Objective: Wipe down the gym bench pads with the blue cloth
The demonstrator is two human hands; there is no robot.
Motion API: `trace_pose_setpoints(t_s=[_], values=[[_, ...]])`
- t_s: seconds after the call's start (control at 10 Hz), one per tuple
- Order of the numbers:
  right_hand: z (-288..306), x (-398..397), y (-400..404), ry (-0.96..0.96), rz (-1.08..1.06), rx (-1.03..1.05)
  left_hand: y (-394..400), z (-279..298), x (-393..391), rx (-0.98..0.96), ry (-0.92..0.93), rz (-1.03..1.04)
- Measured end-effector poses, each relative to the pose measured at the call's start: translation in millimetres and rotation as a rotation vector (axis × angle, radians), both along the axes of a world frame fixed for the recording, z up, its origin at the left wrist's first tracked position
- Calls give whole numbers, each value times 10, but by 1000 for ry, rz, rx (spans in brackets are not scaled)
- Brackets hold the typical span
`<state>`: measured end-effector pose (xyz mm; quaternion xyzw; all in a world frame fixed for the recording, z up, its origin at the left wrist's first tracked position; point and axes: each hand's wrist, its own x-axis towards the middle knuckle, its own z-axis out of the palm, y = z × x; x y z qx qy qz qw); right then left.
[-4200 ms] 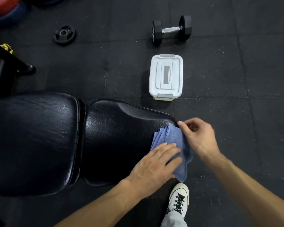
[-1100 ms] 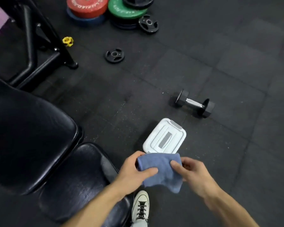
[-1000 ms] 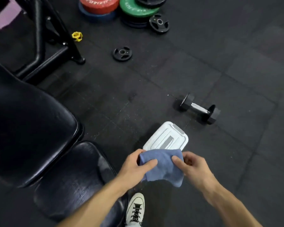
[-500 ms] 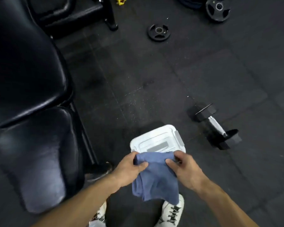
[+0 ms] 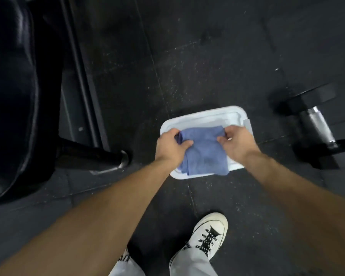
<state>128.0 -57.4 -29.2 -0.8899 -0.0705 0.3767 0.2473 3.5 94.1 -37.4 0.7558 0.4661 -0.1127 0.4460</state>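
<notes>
The blue cloth (image 5: 204,151) is folded and hangs between both hands, right over the white lidded box (image 5: 207,118) on the floor. My left hand (image 5: 170,146) pinches the cloth's upper left corner and my right hand (image 5: 236,143) grips its upper right corner. The black bench pad (image 5: 10,92) runs down the left edge of the view, well away from the cloth.
The bench's black frame and round foot bar (image 5: 94,156) lie on the rubber floor left of the box. A black dumbbell (image 5: 315,124) rests to the right. My white sneaker (image 5: 209,236) stands below the box.
I have turned from the bench toward the floor. Both hands carried the cloth away from the seat pad and lowered it over the white box, which now looks much nearer.
</notes>
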Motion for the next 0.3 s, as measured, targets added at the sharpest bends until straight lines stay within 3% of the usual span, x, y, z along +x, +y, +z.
trace_pose_setpoints(t_s=[0.3], values=[[158, 59, -10, -13, -161, -79, 60, 143, 66, 78, 10, -105]])
